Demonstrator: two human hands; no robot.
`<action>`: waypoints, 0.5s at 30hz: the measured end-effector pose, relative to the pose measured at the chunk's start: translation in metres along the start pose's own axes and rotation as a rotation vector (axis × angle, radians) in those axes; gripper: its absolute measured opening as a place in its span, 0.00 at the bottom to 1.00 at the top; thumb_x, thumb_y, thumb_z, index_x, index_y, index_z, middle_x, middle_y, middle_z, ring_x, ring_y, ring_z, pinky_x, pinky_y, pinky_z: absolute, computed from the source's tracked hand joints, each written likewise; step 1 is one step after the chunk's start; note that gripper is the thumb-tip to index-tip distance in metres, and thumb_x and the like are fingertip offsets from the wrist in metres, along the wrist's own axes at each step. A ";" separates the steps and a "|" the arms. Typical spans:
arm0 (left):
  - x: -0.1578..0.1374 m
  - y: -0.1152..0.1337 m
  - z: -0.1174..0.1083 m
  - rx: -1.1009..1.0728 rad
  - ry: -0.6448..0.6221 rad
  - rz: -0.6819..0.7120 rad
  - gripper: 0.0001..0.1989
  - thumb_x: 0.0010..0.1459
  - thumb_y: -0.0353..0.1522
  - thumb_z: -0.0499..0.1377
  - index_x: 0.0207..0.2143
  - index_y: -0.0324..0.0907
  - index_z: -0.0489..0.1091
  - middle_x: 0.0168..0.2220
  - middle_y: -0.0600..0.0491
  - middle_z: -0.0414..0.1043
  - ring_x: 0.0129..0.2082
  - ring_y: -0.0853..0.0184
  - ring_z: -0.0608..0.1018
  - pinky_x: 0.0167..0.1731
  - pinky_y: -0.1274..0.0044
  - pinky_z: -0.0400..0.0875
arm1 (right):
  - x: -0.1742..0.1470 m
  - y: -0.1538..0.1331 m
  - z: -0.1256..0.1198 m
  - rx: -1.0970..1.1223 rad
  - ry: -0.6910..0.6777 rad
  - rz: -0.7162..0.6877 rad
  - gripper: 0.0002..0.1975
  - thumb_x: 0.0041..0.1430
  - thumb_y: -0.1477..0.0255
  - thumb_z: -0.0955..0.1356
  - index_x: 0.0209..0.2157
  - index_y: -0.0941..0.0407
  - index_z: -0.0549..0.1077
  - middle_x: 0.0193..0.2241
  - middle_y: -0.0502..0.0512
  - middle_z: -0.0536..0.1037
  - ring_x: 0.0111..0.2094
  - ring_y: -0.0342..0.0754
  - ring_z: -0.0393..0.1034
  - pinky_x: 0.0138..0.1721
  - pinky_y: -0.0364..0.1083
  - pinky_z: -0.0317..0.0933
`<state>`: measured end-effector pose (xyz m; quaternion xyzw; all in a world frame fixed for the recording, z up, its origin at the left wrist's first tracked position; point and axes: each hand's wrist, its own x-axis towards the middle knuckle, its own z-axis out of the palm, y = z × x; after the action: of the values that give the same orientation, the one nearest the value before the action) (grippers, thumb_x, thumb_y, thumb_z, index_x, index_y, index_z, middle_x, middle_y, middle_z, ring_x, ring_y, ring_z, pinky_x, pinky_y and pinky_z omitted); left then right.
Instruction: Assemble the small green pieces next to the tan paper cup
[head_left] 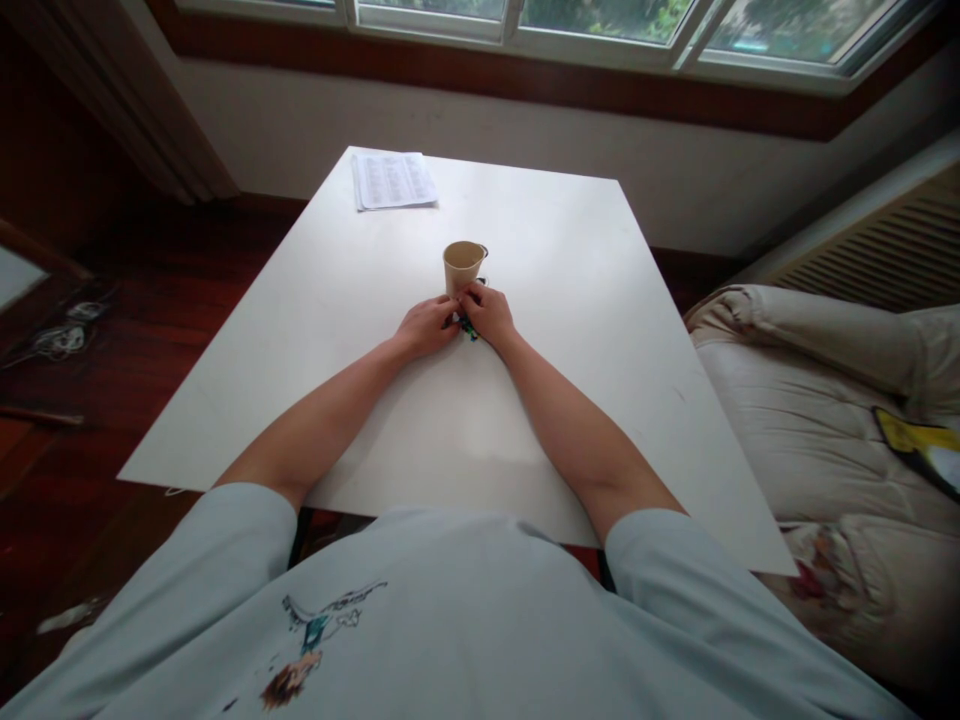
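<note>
A beige cup [461,268] stands upright on the white table, its open mouth facing up and a thin dark loop at its right rim. Just on the near side of it, my left hand [429,327] and my right hand [489,312] meet, fingertips bent inward and pressed together. Between and under them shows a small cluster of dark, green and blue bits [469,327], too small to name. Both hands are closed at this cluster; what exactly each one grips is hidden by the fingers. Another small dark and white piece [482,281] peeks out beside the cup, behind my right hand.
Printed sheets [395,181] lie at the far left corner of the white table [600,400]. A cushioned beige sofa [780,400] stands along the right side. Beyond the table is a wall with windows [600,20]. White cables [60,340] lie on the floor at left.
</note>
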<state>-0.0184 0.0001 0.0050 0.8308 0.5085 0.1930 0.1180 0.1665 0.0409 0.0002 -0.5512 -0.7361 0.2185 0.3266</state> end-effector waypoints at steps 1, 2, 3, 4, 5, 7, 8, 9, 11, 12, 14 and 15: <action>0.000 0.001 -0.001 0.001 -0.003 -0.004 0.13 0.67 0.32 0.61 0.51 0.45 0.81 0.49 0.47 0.83 0.45 0.58 0.83 0.47 0.69 0.74 | 0.000 -0.001 0.000 0.003 0.001 0.003 0.12 0.69 0.69 0.67 0.41 0.54 0.85 0.40 0.57 0.88 0.43 0.54 0.80 0.49 0.49 0.69; 0.000 0.002 -0.002 0.000 -0.007 -0.009 0.13 0.67 0.32 0.61 0.51 0.45 0.81 0.49 0.46 0.83 0.45 0.57 0.83 0.47 0.69 0.75 | -0.001 -0.001 0.000 0.005 0.003 0.006 0.12 0.69 0.69 0.68 0.41 0.54 0.85 0.40 0.57 0.88 0.43 0.54 0.80 0.49 0.50 0.69; -0.001 0.003 -0.003 -0.002 -0.011 -0.015 0.13 0.67 0.32 0.61 0.51 0.45 0.81 0.49 0.46 0.83 0.46 0.57 0.83 0.48 0.69 0.75 | -0.001 -0.002 0.000 0.007 0.007 0.009 0.12 0.69 0.69 0.68 0.41 0.54 0.85 0.39 0.57 0.88 0.42 0.54 0.80 0.49 0.50 0.69; -0.001 0.003 -0.004 -0.006 -0.014 -0.018 0.14 0.67 0.32 0.61 0.52 0.45 0.82 0.49 0.46 0.83 0.46 0.57 0.83 0.48 0.69 0.75 | -0.001 -0.002 0.000 0.009 0.010 0.012 0.12 0.69 0.69 0.68 0.41 0.54 0.85 0.39 0.57 0.88 0.42 0.54 0.79 0.49 0.50 0.70; -0.001 0.004 -0.004 -0.012 -0.016 -0.022 0.14 0.67 0.32 0.61 0.52 0.45 0.82 0.49 0.46 0.83 0.46 0.57 0.83 0.48 0.69 0.75 | -0.002 -0.003 -0.001 0.010 0.012 0.013 0.12 0.69 0.69 0.68 0.41 0.54 0.85 0.39 0.57 0.88 0.42 0.54 0.79 0.49 0.50 0.70; -0.001 0.005 -0.005 -0.023 -0.015 -0.028 0.15 0.66 0.31 0.62 0.52 0.45 0.82 0.49 0.46 0.82 0.46 0.57 0.83 0.48 0.69 0.75 | -0.002 -0.003 -0.001 0.014 0.013 0.015 0.12 0.69 0.68 0.68 0.41 0.54 0.85 0.38 0.57 0.87 0.42 0.55 0.79 0.49 0.51 0.70; -0.001 0.006 -0.005 -0.026 -0.013 -0.031 0.15 0.66 0.31 0.62 0.52 0.45 0.82 0.48 0.46 0.82 0.46 0.57 0.83 0.48 0.69 0.75 | -0.002 -0.003 -0.001 0.016 0.013 0.015 0.12 0.69 0.68 0.68 0.41 0.54 0.85 0.38 0.57 0.87 0.42 0.55 0.79 0.49 0.51 0.70; -0.001 0.006 -0.005 -0.028 -0.012 -0.033 0.15 0.66 0.31 0.62 0.52 0.46 0.82 0.48 0.46 0.82 0.46 0.57 0.83 0.48 0.69 0.75 | -0.002 -0.003 -0.001 0.018 0.013 0.015 0.12 0.69 0.68 0.68 0.41 0.54 0.85 0.38 0.57 0.87 0.43 0.55 0.79 0.49 0.51 0.70; -0.001 0.006 -0.006 -0.026 -0.015 -0.035 0.15 0.66 0.31 0.61 0.52 0.45 0.82 0.49 0.46 0.82 0.46 0.57 0.83 0.48 0.70 0.75 | -0.002 -0.002 0.000 0.020 0.013 0.014 0.12 0.68 0.68 0.68 0.41 0.54 0.85 0.38 0.57 0.87 0.43 0.55 0.80 0.49 0.50 0.70; -0.001 0.006 -0.006 -0.024 -0.020 -0.036 0.15 0.67 0.31 0.61 0.52 0.45 0.82 0.49 0.46 0.82 0.46 0.57 0.83 0.48 0.69 0.75 | -0.002 -0.002 0.000 0.020 0.014 0.013 0.12 0.68 0.68 0.68 0.41 0.54 0.85 0.38 0.57 0.87 0.43 0.55 0.79 0.49 0.50 0.70; -0.001 0.007 -0.006 -0.021 -0.026 -0.037 0.15 0.67 0.31 0.61 0.53 0.44 0.82 0.49 0.45 0.82 0.46 0.57 0.83 0.48 0.69 0.75 | -0.001 -0.001 0.001 0.016 0.013 0.012 0.12 0.69 0.68 0.68 0.41 0.54 0.85 0.38 0.57 0.87 0.43 0.55 0.79 0.49 0.50 0.70; -0.001 0.007 -0.006 -0.020 -0.026 -0.038 0.15 0.67 0.31 0.61 0.53 0.44 0.82 0.49 0.45 0.82 0.46 0.57 0.83 0.48 0.69 0.75 | -0.001 -0.001 0.001 0.014 0.013 0.013 0.12 0.69 0.68 0.68 0.41 0.54 0.85 0.38 0.57 0.87 0.43 0.55 0.79 0.49 0.50 0.69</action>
<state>-0.0158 -0.0043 0.0129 0.8223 0.5206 0.1849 0.1364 0.1653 0.0401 -0.0003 -0.5550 -0.7289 0.2222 0.3337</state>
